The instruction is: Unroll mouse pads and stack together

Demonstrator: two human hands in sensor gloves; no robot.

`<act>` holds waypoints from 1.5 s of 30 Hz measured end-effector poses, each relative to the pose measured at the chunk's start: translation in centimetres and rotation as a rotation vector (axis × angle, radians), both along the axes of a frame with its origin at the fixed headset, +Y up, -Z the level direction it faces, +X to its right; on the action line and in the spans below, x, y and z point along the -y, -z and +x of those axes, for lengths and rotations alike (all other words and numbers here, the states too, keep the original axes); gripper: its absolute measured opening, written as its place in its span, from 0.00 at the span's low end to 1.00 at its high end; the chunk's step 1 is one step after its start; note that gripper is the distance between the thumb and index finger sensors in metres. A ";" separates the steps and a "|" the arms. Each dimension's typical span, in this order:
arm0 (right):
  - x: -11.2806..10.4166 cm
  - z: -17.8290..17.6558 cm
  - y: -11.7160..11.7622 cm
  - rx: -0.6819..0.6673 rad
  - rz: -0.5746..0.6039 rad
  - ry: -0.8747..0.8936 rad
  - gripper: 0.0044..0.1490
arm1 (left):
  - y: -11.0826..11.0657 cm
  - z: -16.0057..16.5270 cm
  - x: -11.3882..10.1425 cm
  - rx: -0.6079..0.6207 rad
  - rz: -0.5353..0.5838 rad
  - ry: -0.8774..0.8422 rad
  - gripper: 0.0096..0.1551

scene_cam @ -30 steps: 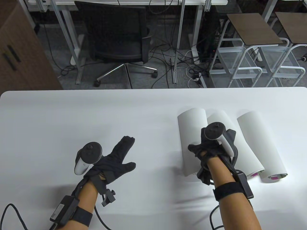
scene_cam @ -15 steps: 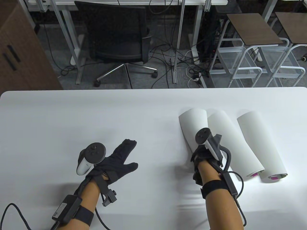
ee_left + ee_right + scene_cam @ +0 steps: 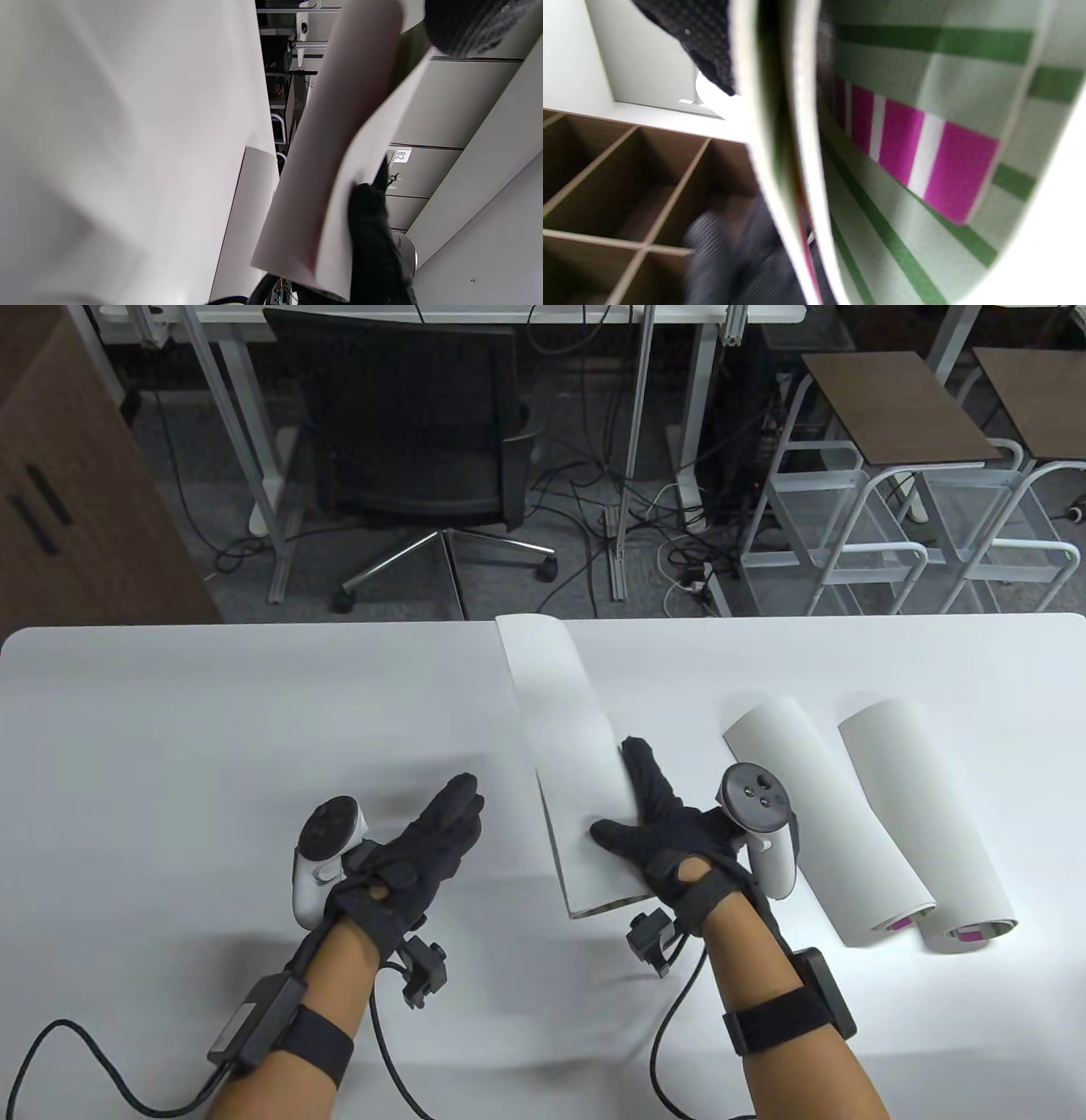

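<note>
My right hand (image 3: 618, 796) grips a white mouse pad (image 3: 564, 746) by its right edge and holds it raised over the middle of the white table (image 3: 212, 729), still curled. The right wrist view shows its rolled edge and its green and magenta striped inner face (image 3: 925, 161) up close. My left hand (image 3: 441, 823) is open, fingers stretched toward the pad's left edge, a little apart from it. The left wrist view shows the curled pad (image 3: 331, 169) with my right hand's glove (image 3: 373, 237) on it. Two more rolled pads (image 3: 814, 823) (image 3: 925, 814) lie side by side at the right.
Beyond the table's far edge are an office chair (image 3: 407, 432), desk legs, floor cables and white metal stools (image 3: 891, 534). Glove cables trail over the table's near edge (image 3: 76, 1060).
My right hand has lifted the leftmost roll away from the other two and carried it left, toward the middle. My left hand has turned and moved slightly toward it.
</note>
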State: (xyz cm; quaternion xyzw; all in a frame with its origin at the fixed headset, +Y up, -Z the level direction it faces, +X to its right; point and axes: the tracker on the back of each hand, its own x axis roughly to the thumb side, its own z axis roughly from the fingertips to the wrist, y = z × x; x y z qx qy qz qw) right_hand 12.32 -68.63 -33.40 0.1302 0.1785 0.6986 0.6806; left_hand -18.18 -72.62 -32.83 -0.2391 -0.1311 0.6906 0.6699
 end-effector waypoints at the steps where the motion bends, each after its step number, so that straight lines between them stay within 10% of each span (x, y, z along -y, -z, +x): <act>1: 0.1 -0.2 -0.1 -0.016 -0.006 0.019 0.58 | 0.0 0.3 0.2 0.012 -0.015 -0.001 0.54; 9: 2.4 -4.0 -1.3 -0.322 -0.064 -0.027 0.61 | -0.3 2.8 1.9 0.063 -0.080 -0.152 0.58; 25: 2.5 -0.5 0.5 -0.253 -0.170 0.138 0.70 | 0.0 1.5 2.7 -0.100 -0.126 -0.133 0.51; 31: 3.1 1.0 1.1 -0.081 -0.222 0.108 0.44 | -0.2 1.5 2.5 -0.073 -0.148 -0.200 0.51; 45: 2.1 2.1 0.9 -0.022 -0.150 0.076 0.40 | -0.3 0.7 3.1 -0.058 -0.144 -0.149 0.47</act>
